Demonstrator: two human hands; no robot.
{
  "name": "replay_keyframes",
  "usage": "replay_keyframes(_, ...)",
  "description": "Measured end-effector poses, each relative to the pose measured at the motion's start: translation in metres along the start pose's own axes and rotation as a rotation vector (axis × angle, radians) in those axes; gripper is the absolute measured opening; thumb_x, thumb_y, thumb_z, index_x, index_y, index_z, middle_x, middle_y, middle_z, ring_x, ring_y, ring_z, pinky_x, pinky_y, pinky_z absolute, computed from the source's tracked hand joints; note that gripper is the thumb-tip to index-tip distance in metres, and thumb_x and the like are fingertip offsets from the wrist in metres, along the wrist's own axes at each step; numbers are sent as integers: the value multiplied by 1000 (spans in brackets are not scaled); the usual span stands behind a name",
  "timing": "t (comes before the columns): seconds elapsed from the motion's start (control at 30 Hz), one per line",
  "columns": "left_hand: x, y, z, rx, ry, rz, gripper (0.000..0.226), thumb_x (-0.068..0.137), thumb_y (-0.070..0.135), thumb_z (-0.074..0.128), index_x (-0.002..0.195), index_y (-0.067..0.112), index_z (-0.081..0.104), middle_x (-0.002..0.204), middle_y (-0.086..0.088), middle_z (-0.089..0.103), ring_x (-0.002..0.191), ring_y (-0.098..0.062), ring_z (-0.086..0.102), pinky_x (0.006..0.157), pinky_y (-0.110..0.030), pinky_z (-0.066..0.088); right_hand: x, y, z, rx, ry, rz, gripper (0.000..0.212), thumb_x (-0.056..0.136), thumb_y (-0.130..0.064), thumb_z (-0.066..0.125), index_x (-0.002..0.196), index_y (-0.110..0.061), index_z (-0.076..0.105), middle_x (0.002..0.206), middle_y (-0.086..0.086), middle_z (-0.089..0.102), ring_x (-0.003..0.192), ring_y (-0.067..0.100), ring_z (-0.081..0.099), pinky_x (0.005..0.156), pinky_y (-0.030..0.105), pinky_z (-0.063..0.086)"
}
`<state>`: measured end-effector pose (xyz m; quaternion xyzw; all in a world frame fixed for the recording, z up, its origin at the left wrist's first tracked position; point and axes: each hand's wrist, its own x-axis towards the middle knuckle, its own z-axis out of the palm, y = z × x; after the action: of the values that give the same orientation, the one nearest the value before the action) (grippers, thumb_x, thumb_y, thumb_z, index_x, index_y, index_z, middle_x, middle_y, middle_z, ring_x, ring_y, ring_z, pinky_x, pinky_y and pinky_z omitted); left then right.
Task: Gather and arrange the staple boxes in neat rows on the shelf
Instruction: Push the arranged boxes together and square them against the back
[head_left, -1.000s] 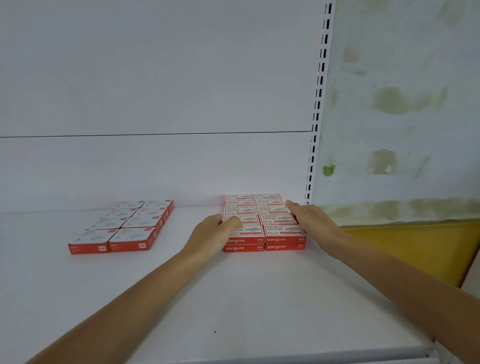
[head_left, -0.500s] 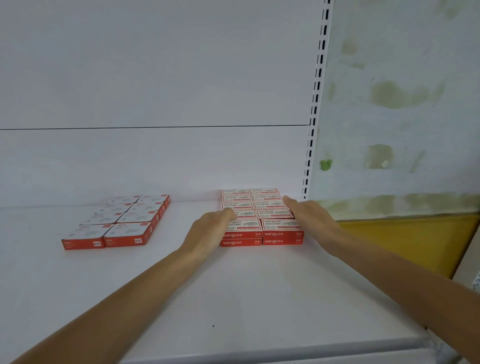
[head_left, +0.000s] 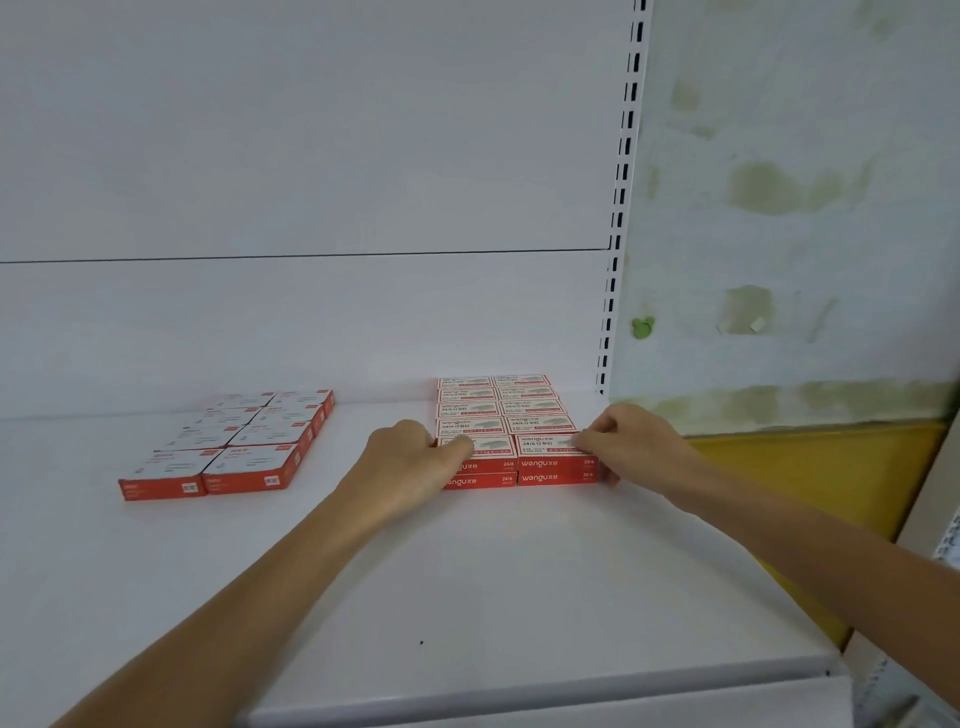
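Note:
Red and white staple boxes (head_left: 511, 415) lie in two tidy columns, two layers high, at the right end of the white shelf (head_left: 467, 582). My left hand (head_left: 410, 467) has its fingers curled over the front left box of that block. At the block's front right corner, my right hand (head_left: 631, 447) pinches the front right box (head_left: 550, 452), fingertips on its top and thumb low at its side. A second group of staple boxes (head_left: 234, 441) lies flat in two columns further left, untouched.
The shelf's white back panel (head_left: 311, 322) rises right behind both groups. A slotted upright (head_left: 618, 208) marks the shelf's right end, with a stained wall (head_left: 789, 234) and a yellow surface (head_left: 810, 467) beyond. The shelf's front lip (head_left: 519, 696) runs below my forearms.
Both hands have slid back from the middle of the right block to its front row, and the fingers have curled onto the front boxes. The view shifted slightly.

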<state>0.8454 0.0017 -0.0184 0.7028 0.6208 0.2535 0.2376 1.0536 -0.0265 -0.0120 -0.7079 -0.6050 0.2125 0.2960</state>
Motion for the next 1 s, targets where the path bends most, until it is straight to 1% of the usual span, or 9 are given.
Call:
replay_keyframes(0.1,-2,1,1,25,10,19,43,84,37,51,54,16,30,52,2,35,49,-14,36,46,-25,22,1,-1,1,28,27,-28,22,89,-25,56,76,-7,55,88,16,71,60,15,59,68,29,46)
replay_keyframes(0.17,0,0,1,30,20,34,38,84,39,52,60,15,35,58,2,40,51,-13,38,47,-25,24,3,0,2,63,30,-30,20,88,-25,59,80,-8,54,88,11,69,56,12,61,65,24,46)
replay_keyframes(0.27,1,-3,2,43,42,59,28,84,40,53,75,15,45,81,-3,57,60,-7,43,53,-22,30,4,1,2,84,44,-26,22,87,-29,61,92,-8,57,88,4,66,56,9,62,63,19,44)
replay_keyframes(0.4,1,-5,2,68,62,94,33,83,34,56,88,2,62,92,-10,70,76,-23,60,55,-25,36,3,1,2,33,49,-63,21,89,-27,60,87,-5,61,90,8,71,57,10,63,59,13,44)
replay_keyframes(0.47,-1,-4,2,91,84,114,33,83,33,57,96,3,62,93,-9,69,87,-25,63,61,-28,42,2,0,1,-10,52,-80,25,90,-26,58,84,-3,64,89,10,72,55,9,62,53,9,43)
replay_keyframes(0.57,-4,0,4,170,137,143,46,84,33,56,118,4,50,99,-6,67,100,-26,59,74,-30,43,1,-4,4,-114,63,-97,33,93,-26,54,90,3,67,86,13,71,62,16,59,53,15,42)
replay_keyframes(0.77,-2,-1,10,288,184,177,45,84,37,55,121,12,45,106,-6,66,99,-26,58,70,-31,42,-1,-11,8,-350,76,-115,27,97,-26,42,77,-8,47,69,1,46,54,9,42,40,15,28)
replay_keyframes(0.9,-3,0,10,295,196,176,44,84,37,55,119,13,46,109,-5,66,102,-26,58,71,-31,43,-4,-13,11,-434,76,-172,25,97,-19,36,78,-7,45,77,7,48,70,23,46,63,28,37)
replay_keyframes(1.0,-3,-1,10,330,208,178,40,85,39,55,116,15,47,110,-3,64,101,-25,58,68,-30,40,-5,-17,13,-531,82,-176,31,97,-14,35,66,-11,35,69,3,41,64,19,45,52,24,33)
